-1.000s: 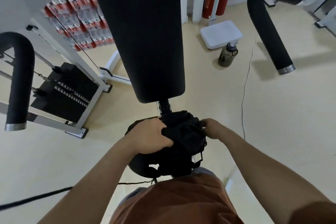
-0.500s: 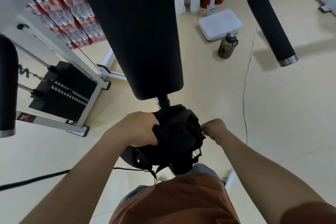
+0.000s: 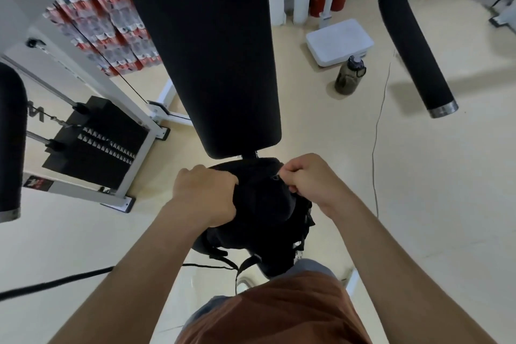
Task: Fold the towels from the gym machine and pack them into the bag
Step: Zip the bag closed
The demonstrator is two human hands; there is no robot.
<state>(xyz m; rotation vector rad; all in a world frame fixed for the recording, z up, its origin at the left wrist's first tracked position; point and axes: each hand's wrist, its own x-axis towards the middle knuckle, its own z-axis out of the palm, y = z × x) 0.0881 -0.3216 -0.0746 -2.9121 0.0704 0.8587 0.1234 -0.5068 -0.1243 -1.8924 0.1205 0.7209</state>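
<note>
Below the back pad (image 3: 206, 50), the left hand (image 3: 205, 194) grips the black bag (image 3: 265, 204). The right hand (image 3: 312, 181) pinches its top edge. The bag's contents cannot be made out.

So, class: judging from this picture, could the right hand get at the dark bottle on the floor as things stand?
Probably not. The right hand pinches the bag, and the bottle stands well beyond it beside the white box, though nothing stands between.
</note>
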